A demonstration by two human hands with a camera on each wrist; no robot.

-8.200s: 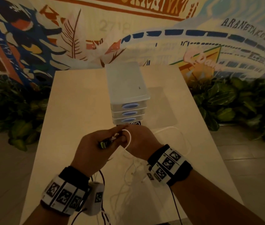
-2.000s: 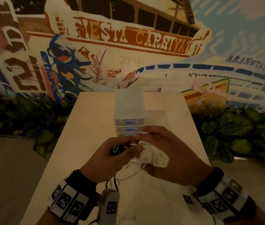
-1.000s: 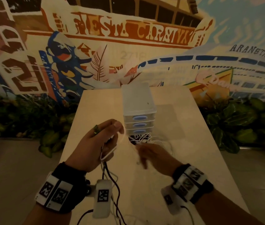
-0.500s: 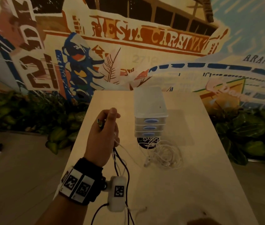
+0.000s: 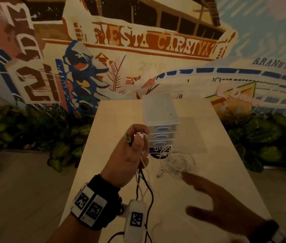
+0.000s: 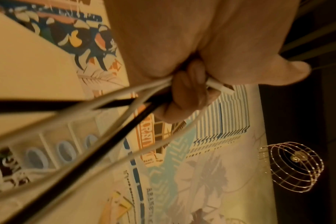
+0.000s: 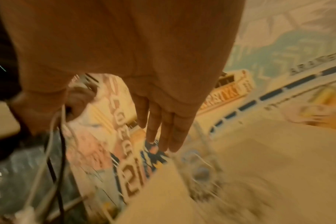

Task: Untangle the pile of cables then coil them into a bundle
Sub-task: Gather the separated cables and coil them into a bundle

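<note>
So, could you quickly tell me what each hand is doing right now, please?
Left hand: closed, gripping black and white cables.
Right hand: open, fingers straight, holding nothing.

Dim, warm yellow-orange cast in all three views. Head view: desk [image 5: 209, 172] top is the brightest area; the drawer unit [image 5: 159, 116] throws a soft shadow to its right; floor and plants at both sides fall dark. Mural lines bow toward the edges. Right hand [image 5: 214, 200] smeared by motion blur, dark. Right wrist view heavily streaked, worst at lower right. Left wrist view: near cables [image 6: 86, 121] out of focus, grain throughout.
</note>
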